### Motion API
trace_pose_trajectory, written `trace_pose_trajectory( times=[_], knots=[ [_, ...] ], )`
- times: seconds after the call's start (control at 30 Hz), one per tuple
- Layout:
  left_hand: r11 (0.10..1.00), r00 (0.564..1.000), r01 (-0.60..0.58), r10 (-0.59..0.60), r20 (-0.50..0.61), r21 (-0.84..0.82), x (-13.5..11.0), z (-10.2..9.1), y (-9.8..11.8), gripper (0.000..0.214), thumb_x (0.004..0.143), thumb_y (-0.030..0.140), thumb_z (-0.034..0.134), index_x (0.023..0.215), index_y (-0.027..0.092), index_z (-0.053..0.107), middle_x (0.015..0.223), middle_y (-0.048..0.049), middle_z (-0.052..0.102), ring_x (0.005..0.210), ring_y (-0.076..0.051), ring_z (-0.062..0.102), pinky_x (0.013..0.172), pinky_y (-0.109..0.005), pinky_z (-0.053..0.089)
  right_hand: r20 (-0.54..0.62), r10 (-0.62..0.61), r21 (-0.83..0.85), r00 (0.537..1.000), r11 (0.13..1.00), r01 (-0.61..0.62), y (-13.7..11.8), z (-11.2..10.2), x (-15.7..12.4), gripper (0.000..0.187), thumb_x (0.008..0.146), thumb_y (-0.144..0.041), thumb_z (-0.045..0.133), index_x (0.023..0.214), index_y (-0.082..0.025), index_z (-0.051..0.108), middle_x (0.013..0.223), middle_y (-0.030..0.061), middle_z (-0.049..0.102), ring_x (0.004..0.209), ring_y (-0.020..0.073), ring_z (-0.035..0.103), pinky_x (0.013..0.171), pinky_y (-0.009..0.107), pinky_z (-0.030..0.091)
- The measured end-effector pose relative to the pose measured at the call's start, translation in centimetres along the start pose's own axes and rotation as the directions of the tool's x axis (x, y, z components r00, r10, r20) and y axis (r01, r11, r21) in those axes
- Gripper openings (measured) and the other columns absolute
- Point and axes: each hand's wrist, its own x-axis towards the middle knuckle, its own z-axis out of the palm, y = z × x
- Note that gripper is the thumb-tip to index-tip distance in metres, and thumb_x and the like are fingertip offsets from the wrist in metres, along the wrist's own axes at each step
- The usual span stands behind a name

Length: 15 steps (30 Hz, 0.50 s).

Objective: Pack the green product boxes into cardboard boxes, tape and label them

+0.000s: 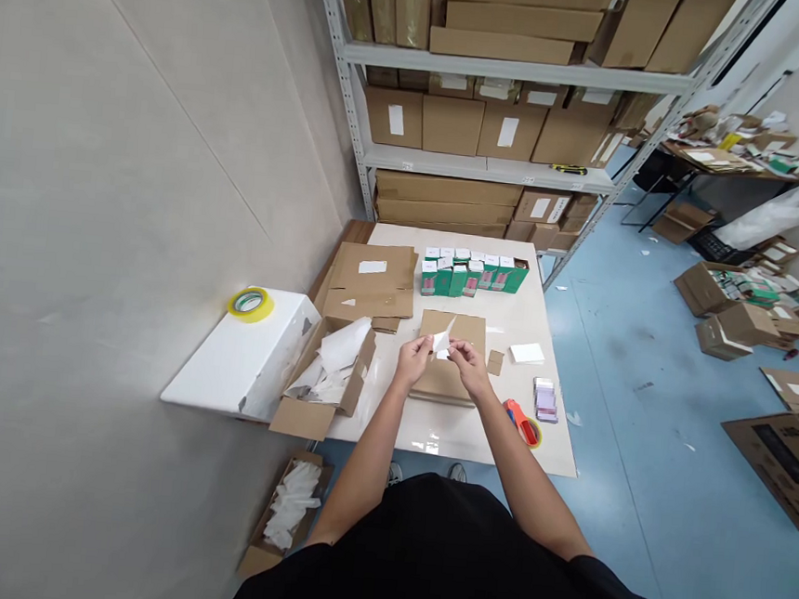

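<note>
Both my hands meet above a flat cardboard piece (454,328) in the middle of the white table (430,433). My left hand (413,358) and my right hand (468,363) pinch a small white piece of paper (442,340) between them, its corner sticking up. Both hands have their fingers closed on it. Just right of my right hand lies a small brown cardboard tag (496,362).
Green and white small boxes (472,273) stand in rows at the table's far side. Flattened cartons (371,281) lie at left, an open box of white paper (333,368) beside them. A tape dispenser (523,424), white pad (527,353), label stack (545,398), tape roll (251,303). Shelves of cartons (485,125) behind.
</note>
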Motion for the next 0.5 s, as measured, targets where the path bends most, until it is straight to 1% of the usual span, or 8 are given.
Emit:
trace_pose_trajectory(
  times=[0.1,0.17,0.2,0.23,0.33,0.37,0.43,0.5],
  knots=[
    [0.996,0.999,-0.015,0.02,0.05,-0.09,-0.3,0.7,-0.1,0.058,0.089,0.072,0.064,0.093,0.016,0.08,0.091,-0.0113,0.076,0.094,-0.026,0.07,0.09,-0.035,0.053,-0.011,0.021,0.024,1.0,1.0,-0.021,-0.2,-0.4,0.1,0.04,0.078,-0.062,0.077,0.084,-0.024,0.068,0.125,0.0098,0.073,0.105,0.0266,0.066,0.099,0.045,0.053],
    [0.993,0.996,-0.026,0.035,0.077,-0.114,-0.7,1.3,0.0,0.067,0.09,0.077,0.058,0.097,0.014,0.08,0.096,-0.0141,0.077,0.098,-0.028,0.07,0.094,-0.037,0.053,-0.007,0.019,0.022,1.0,1.0,-0.019,-0.4,-0.7,0.1,0.038,0.079,-0.061,0.077,0.085,-0.025,0.068,0.125,0.0095,0.073,0.105,0.026,0.067,0.099,0.044,0.053],
    [0.994,0.996,-0.033,0.042,0.081,-0.107,-0.9,1.6,0.1,0.067,0.089,0.077,0.06,0.098,0.014,0.08,0.097,-0.0143,0.077,0.1,-0.028,0.07,0.094,-0.037,0.052,-0.002,0.017,0.019,1.0,1.0,-0.017,-0.5,-0.8,0.1,0.037,0.079,-0.06,0.076,0.085,-0.025,0.068,0.125,0.0092,0.073,0.106,0.0258,0.067,0.099,0.044,0.052],
    [0.995,0.996,-0.038,0.045,0.076,-0.092,-1.0,1.9,0.2,0.063,0.087,0.075,0.065,0.097,0.014,0.08,0.096,-0.0136,0.076,0.101,-0.028,0.07,0.095,-0.037,0.052,0.003,0.013,0.015,1.0,1.0,-0.013,-0.6,-1.0,0.1,0.036,0.08,-0.06,0.075,0.085,-0.025,0.068,0.124,0.009,0.074,0.106,0.0258,0.067,0.099,0.043,0.053],
    [1.0,1.0,-0.014,0.014,-0.003,-0.024,-1.3,2.6,0.2,0.045,0.076,0.059,0.083,0.091,0.017,0.08,0.088,-0.0075,0.075,0.096,-0.027,0.069,0.089,-0.034,0.052,0.037,0.001,0.011,0.999,1.0,-0.001,-0.7,-1.9,0.0,0.032,0.082,-0.056,0.074,0.084,-0.025,0.067,0.122,0.009,0.074,0.108,0.0255,0.067,0.098,0.043,0.053],
    [1.0,0.999,0.005,-0.006,-0.041,-0.01,-1.3,2.7,0.2,0.042,0.075,0.056,0.085,0.087,0.017,0.08,0.084,-0.0055,0.073,0.092,-0.026,0.068,0.084,-0.033,0.052,0.048,-0.002,0.013,0.999,1.0,0.001,-0.6,-2.4,0.0,0.03,0.083,-0.054,0.074,0.084,-0.025,0.067,0.122,0.0091,0.074,0.108,0.0255,0.067,0.098,0.043,0.053],
    [0.999,0.992,0.032,-0.031,-0.126,0.001,-1.3,2.9,-0.1,0.039,0.076,0.055,0.083,0.082,0.017,0.079,0.076,-0.0032,0.07,0.083,-0.024,0.066,0.076,-0.031,0.051,0.048,0.002,0.018,0.999,1.0,-0.003,-0.3,-3.3,0.1,0.028,0.084,-0.051,0.072,0.082,-0.025,0.065,0.122,0.009,0.074,0.109,0.0257,0.067,0.098,0.042,0.053],
    [1.0,0.977,0.027,-0.024,-0.213,0.01,-1.4,3.2,-0.5,0.039,0.079,0.056,0.08,0.082,0.016,0.08,0.075,-0.0026,0.07,0.079,-0.022,0.065,0.071,-0.029,0.05,0.017,0.023,0.028,1.0,0.999,-0.023,0.3,-4.1,0.2,0.027,0.085,-0.05,0.07,0.077,-0.025,0.06,0.118,0.0081,0.075,0.109,0.0262,0.067,0.096,0.042,0.054]
  ],
)
